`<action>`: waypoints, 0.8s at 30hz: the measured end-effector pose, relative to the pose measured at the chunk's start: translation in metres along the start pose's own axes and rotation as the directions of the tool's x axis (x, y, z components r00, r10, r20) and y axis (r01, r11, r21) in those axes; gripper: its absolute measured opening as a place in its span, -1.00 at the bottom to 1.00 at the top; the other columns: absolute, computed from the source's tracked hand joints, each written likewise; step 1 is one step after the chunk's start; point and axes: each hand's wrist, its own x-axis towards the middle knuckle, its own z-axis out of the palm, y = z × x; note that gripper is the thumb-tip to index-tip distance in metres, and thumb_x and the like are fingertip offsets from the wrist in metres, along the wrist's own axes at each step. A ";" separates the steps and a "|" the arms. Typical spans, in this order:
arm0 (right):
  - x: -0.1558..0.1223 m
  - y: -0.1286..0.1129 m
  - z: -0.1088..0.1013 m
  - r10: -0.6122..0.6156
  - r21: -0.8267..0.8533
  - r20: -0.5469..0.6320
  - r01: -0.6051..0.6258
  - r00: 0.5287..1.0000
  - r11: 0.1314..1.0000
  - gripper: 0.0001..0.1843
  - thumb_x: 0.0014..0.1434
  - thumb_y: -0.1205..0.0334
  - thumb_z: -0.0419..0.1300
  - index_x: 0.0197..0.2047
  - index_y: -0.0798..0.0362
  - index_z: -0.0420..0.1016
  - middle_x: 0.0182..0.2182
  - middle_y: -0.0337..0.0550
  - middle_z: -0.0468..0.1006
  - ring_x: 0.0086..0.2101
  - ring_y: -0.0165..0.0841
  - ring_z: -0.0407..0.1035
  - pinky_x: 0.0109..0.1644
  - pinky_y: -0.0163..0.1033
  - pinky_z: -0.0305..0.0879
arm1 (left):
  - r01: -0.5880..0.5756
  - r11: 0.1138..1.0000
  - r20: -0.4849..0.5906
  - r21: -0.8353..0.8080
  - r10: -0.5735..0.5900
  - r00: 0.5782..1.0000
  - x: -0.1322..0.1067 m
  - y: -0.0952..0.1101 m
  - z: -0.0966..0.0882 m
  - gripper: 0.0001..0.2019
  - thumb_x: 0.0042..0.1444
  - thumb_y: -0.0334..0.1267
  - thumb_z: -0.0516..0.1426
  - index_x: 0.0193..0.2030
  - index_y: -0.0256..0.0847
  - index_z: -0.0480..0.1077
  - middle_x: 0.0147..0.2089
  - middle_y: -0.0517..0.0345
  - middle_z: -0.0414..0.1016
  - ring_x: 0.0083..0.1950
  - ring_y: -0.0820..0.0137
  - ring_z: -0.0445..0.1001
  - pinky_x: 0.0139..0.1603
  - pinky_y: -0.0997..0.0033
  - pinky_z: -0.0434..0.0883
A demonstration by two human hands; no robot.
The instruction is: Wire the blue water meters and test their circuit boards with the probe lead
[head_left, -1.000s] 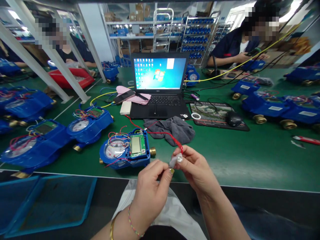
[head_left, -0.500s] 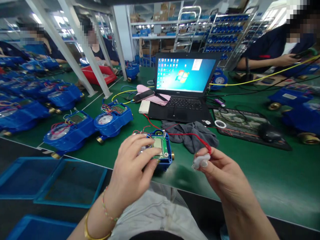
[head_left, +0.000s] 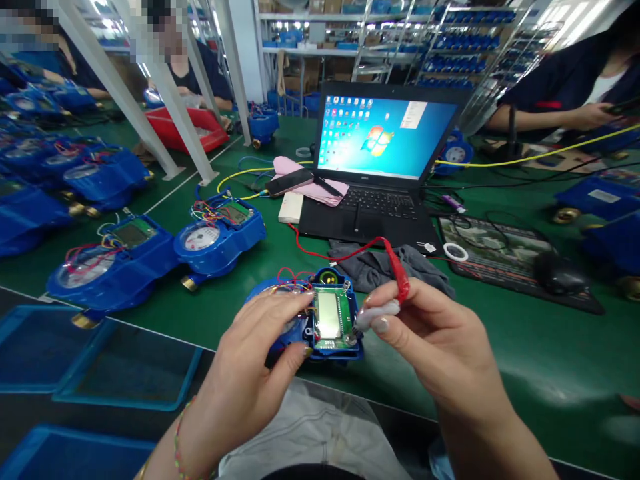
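Observation:
A blue water meter with an open green circuit board and small LCD sits at the near edge of the green bench. My left hand is closed around its left side, fingers over the dial and coloured wires. My right hand pinches a white connector plug on a red lead, its tip touching the board's right edge. The red lead runs back toward the laptop.
Two more open blue meters lie to the left, with several others beyond. A grey cloth, mouse pad and mouse lie to the right. Blue trays sit below the bench edge. Other people work at the far side.
My left hand has drawn the meter closer to the bench edge. My right hand has brought the white plug down from mid-air onto the board's right edge.

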 end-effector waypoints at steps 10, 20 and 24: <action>0.004 0.005 0.006 0.027 -0.078 0.057 -0.023 0.998 0.997 -0.92 0.14 0.22 0.28 -0.25 -0.03 0.51 -0.42 -0.22 0.51 -0.44 -0.39 0.42 -0.41 -0.37 0.38 | 0.043 0.998 -0.014 -0.055 -0.044 0.999 -0.001 0.001 0.002 -0.50 0.19 -0.26 0.12 0.26 -0.05 0.12 0.16 0.14 0.38 0.20 0.35 0.32 0.29 0.32 0.22; 0.002 0.008 0.008 0.005 -0.091 0.074 0.002 0.997 0.996 -0.91 0.17 0.20 0.24 -0.24 0.01 0.48 -0.42 -0.23 0.49 -0.45 -0.43 0.37 -0.41 -0.40 0.34 | 0.117 0.968 -0.212 -0.223 -0.165 0.963 0.008 0.011 0.007 -0.85 0.19 -0.48 0.07 -0.29 -0.14 0.36 -0.22 0.24 0.42 -0.09 0.49 0.41 0.01 0.48 0.34; 0.002 0.008 0.008 -0.006 -0.113 0.080 0.015 0.997 0.994 -0.93 0.18 0.22 0.22 -0.24 0.00 0.47 -0.43 -0.25 0.49 -0.45 -0.44 0.37 -0.40 -0.41 0.33 | 0.180 0.948 -0.320 -0.262 -0.261 0.911 0.000 0.003 0.007 -0.88 0.20 -0.46 0.07 -0.29 -0.15 0.36 -0.23 0.20 0.38 -0.04 0.39 0.40 0.00 0.35 0.35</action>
